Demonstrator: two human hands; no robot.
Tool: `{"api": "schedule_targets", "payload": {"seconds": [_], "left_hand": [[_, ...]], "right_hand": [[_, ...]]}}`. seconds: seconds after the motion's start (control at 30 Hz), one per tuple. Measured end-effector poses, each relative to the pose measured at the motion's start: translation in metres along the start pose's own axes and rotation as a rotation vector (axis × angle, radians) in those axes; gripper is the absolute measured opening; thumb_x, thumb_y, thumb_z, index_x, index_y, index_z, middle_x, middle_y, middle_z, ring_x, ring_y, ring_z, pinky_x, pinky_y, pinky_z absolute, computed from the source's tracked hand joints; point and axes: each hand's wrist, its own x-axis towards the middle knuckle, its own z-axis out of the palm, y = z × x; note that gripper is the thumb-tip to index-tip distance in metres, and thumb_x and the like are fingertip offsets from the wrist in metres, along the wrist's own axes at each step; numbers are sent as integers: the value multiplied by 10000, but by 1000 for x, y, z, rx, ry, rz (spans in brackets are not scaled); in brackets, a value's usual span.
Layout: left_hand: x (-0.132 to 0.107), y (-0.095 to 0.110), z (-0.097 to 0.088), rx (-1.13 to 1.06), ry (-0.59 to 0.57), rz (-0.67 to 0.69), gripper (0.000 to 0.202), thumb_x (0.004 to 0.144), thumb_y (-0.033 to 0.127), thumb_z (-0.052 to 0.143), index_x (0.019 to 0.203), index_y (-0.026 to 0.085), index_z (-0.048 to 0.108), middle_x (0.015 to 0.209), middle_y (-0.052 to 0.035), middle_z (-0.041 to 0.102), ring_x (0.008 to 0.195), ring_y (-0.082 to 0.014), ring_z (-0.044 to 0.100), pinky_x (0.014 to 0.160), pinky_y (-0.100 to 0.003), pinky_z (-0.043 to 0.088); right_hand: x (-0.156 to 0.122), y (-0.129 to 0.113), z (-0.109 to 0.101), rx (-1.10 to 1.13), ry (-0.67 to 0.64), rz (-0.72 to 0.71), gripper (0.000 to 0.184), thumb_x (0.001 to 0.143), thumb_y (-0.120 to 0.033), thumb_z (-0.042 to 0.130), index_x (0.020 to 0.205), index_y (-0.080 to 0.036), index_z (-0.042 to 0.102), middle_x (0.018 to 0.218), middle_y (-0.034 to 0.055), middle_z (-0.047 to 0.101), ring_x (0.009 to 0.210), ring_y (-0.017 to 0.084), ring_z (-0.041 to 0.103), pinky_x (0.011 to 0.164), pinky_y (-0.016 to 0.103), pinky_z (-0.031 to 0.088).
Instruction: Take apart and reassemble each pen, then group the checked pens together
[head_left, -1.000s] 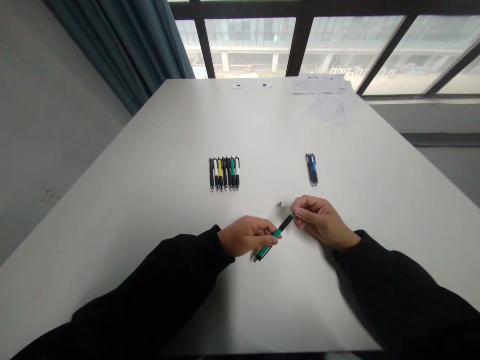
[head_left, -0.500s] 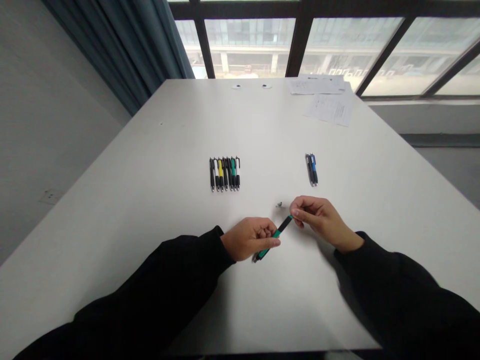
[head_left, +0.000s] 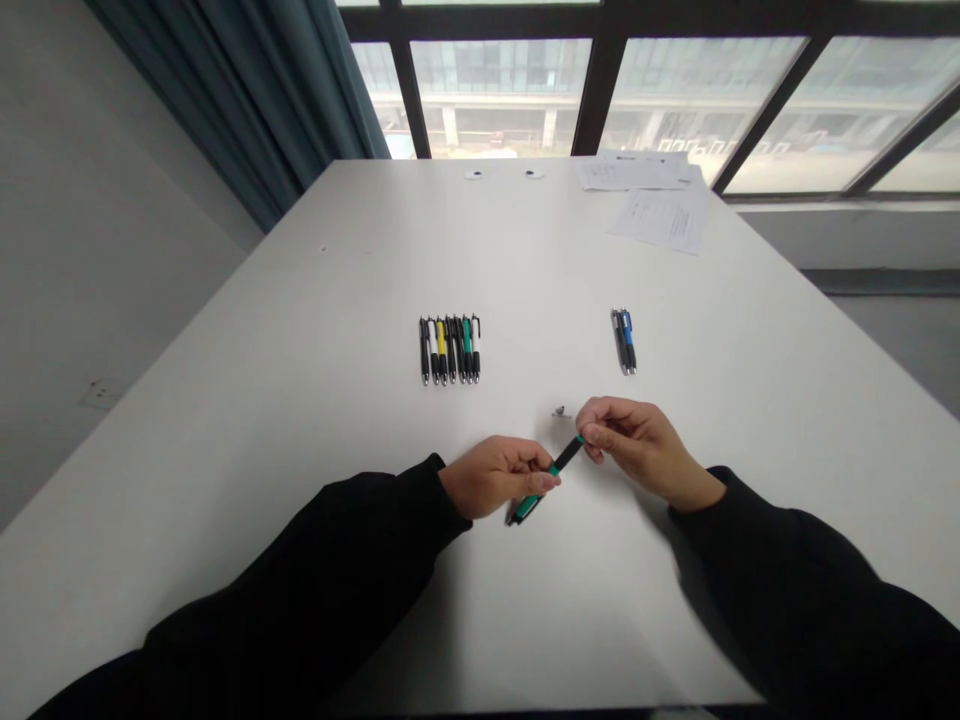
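We're seeing the left hand (head_left: 496,478) curling closed around the lower barrel of a green-and-black pen (head_left: 568,456), while the right hand (head_left: 637,450) is pinching its upper end in the fingertips, so both ends are being gripped and the pen is staying steady between them. A tiny metal bit (head_left: 559,411) is lying just beyond on the surface (head_left: 300,350), with a row of pens (head_left: 448,350) and a pair of pens (head_left: 624,340) lying farther off.

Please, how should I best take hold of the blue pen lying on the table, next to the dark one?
Pinch the middle of its barrel from above and from the right, with your right hand. The blue pen lies flat with its right side free, while a darker pen lies tight against its left, so fingers fit poorly there.
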Motion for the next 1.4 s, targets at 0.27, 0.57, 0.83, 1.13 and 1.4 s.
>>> {"api": "schedule_targets", "payload": {"seconds": [0.27, 0.57, 0.83, 1.13, 1.4], "left_hand": [[2, -2, -4, 34, -9, 50, 401, 806, 456, 720, 940, 81, 668, 750, -37, 605, 588, -86, 533, 551, -213, 439], [4, 4, -6, -79, 6, 73, 439, 774, 492, 739, 955, 95, 688, 804, -57, 658, 541, -64, 519, 505, -199, 396], [3, 5, -9, -90, 13, 49, 452, 740, 495, 769, 924, 91, 687, 785, -57, 663, 543, -64, 522, 508, -199, 414], [-3, 5, -7, -25, -13, -23, 412, 729, 443, 792, 890, 81, 680, 626, -2, 596, 514, -76, 518, 461, -188, 398], [-4, 2, -7, 28, -27, 4, 401, 737, 433, 780, 880, 75, 674, 597, 14, 569, 514, -68, 470, 475, -187, 385]], "right_hand": [[0, 8, -8, -60, 77, -63, 225, 828, -328, 738, 1018, -209, 716, 769, 25, 621, 650, 145, 530, 606, 302, 442], [13, 13, -5, -972, 183, -248, 223, 830, -281, 686, 1029, -183, 660, 925, 90, 612, 751, 199, 574, 685, 348, 475], [13, 13, -4, -1061, 91, -280, 130, 938, -228, 531, 875, -179, 633, 849, 95, 596, 763, 208, 541, 700, 353, 447], [-5, 9, -20, -89, 42, 65, 166, 836, -320, 729, 841, -174, 651, 695, 23, 641, 603, 134, 565, 576, 276, 450], [-2, 10, -20, 301, 71, 91, 159, 711, -252, 826, 763, -172, 699, 707, 1, 560, 602, 94, 460, 535, 247, 347]]}}
